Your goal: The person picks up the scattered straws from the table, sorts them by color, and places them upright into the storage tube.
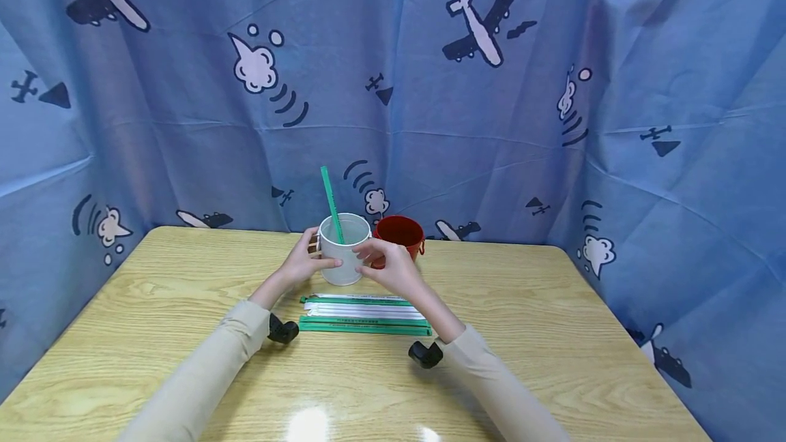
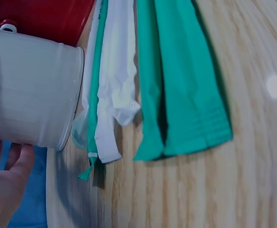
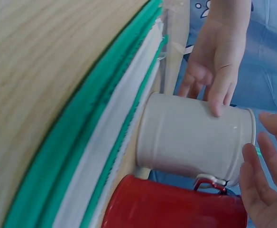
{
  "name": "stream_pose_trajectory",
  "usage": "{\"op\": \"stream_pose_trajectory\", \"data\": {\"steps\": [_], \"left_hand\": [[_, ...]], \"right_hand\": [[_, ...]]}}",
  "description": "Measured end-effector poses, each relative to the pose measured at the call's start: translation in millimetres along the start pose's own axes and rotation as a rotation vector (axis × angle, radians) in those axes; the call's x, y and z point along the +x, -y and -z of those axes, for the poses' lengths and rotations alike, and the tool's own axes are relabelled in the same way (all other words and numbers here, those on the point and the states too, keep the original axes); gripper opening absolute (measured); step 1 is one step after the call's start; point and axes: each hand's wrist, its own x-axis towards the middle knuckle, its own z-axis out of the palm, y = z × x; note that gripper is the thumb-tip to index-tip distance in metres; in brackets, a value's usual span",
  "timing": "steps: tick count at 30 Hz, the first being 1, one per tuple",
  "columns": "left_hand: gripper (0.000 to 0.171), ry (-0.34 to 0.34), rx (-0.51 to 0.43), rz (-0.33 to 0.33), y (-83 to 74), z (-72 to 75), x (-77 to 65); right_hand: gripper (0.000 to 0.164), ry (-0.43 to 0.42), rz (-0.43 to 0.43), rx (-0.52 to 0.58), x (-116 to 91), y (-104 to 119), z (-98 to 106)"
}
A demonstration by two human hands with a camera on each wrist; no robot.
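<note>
A small white metal bucket (image 1: pixel 338 270) stands near the table's far edge, with a green paper-wrapped straw (image 1: pixel 330 195) leaning up out of it. My left hand (image 1: pixel 299 266) grips the bucket's left side, thumb across its front and fingers round behind. On the other side, my right hand (image 1: pixel 396 270) is held beside the bucket's rim with fingers spread and loosely bent; the right wrist view shows nothing in its palm (image 3: pixel 273 197). Close behind that hand is a red bucket (image 1: pixel 400 229), partly hidden by it and right up against the white one.
Several wrapped straws, green (image 1: pixel 362 327) and white (image 1: pixel 368 309), lie side by side on the wooden table (image 1: pixel 522 333) in front of the buckets. A blue curtain (image 1: pixel 393 87) printed with planes hangs right behind the table and along its sides.
</note>
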Motion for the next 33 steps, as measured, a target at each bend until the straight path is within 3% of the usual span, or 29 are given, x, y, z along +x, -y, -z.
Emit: {"op": "stream_pose_trajectory", "data": {"steps": [7,16,29,33], "left_hand": [[0.083,0.006,-0.003,0.022,-19.8,-1.0,-10.7],[0.086,-0.017,-0.002,0.033,0.9,0.0,0.6],[0.084,-0.022,0.0,0.015,0.7,-1.0,0.9],[0.084,-0.01,-0.002,0.019,-6.6,-1.4,-3.8]], "right_hand": [[0.035,0.051,-0.026,-0.032,-12,-12,3],[0.034,0.166,-0.065,-0.08,-25,-25,3],[0.032,0.406,-0.093,-0.099,-36,-33,1],[0.032,0.445,-0.097,-0.121,-38,-33,0]]}}
